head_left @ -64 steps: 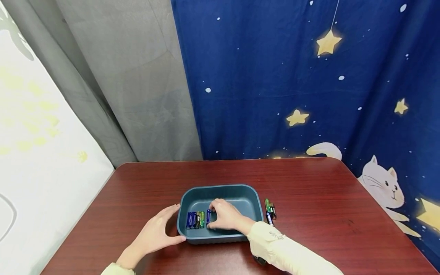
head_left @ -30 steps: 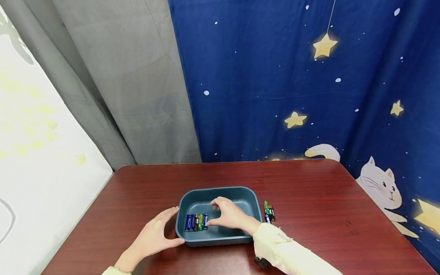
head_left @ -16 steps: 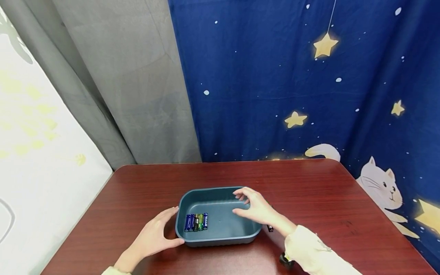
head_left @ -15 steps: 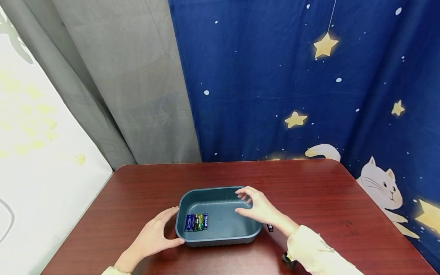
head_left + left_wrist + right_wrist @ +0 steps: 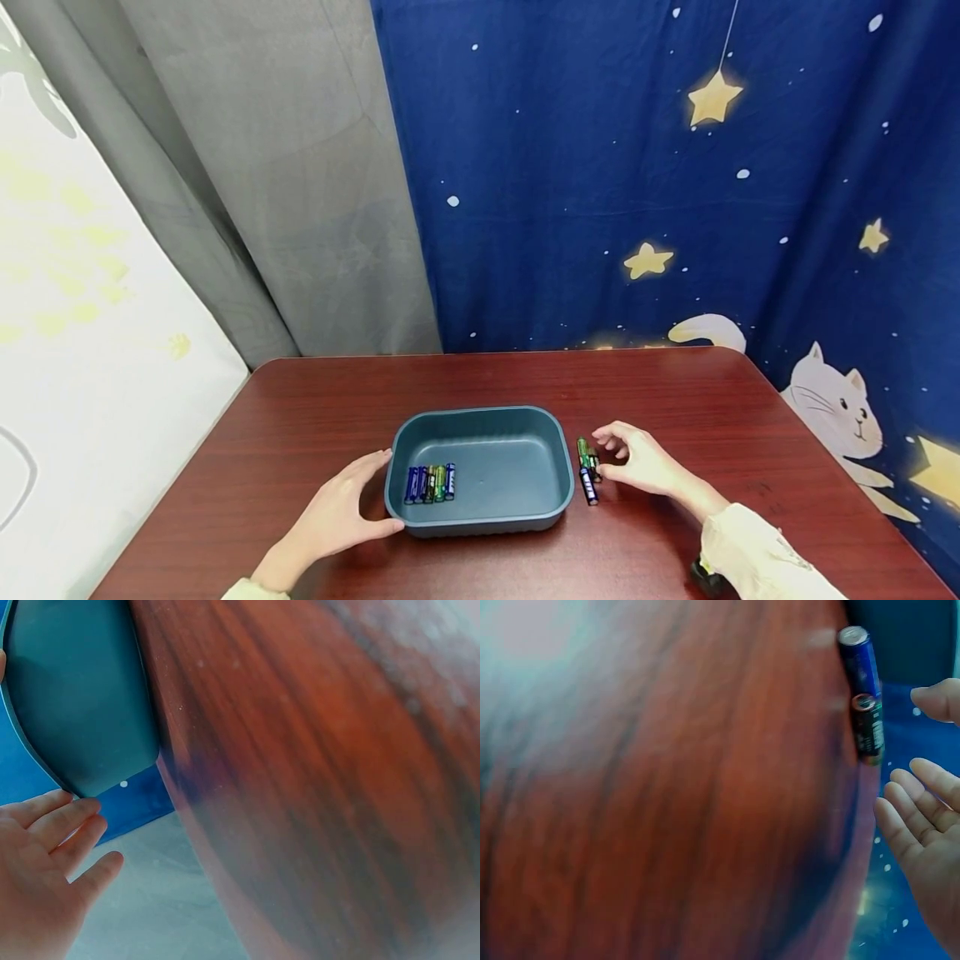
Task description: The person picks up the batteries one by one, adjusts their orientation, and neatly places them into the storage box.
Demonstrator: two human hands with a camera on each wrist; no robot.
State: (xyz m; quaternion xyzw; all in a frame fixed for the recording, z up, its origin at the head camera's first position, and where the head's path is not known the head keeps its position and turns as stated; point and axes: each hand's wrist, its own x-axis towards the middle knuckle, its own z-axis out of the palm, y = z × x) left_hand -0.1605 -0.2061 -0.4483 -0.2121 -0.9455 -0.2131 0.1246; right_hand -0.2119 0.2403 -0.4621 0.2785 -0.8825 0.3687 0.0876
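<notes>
Right hand [image 5: 641,463] is hovering in the lower right of the head view, thumb and fingers apart, holding nothing. Loose batteries [image 5: 588,486] are lying just to its left, long axes running roughly up the frame. Left hand [image 5: 336,510], spread, is touching the bin's [image 5: 480,526] left rim, sitting farther off.

Midway between the side edges of my table [image 5: 330,408] stands the box [image 5: 498,479], a battery row [image 5: 430,484] toward its near left corner, loose batteries [image 5: 588,487] between box and right grip [image 5: 643,462].
</notes>
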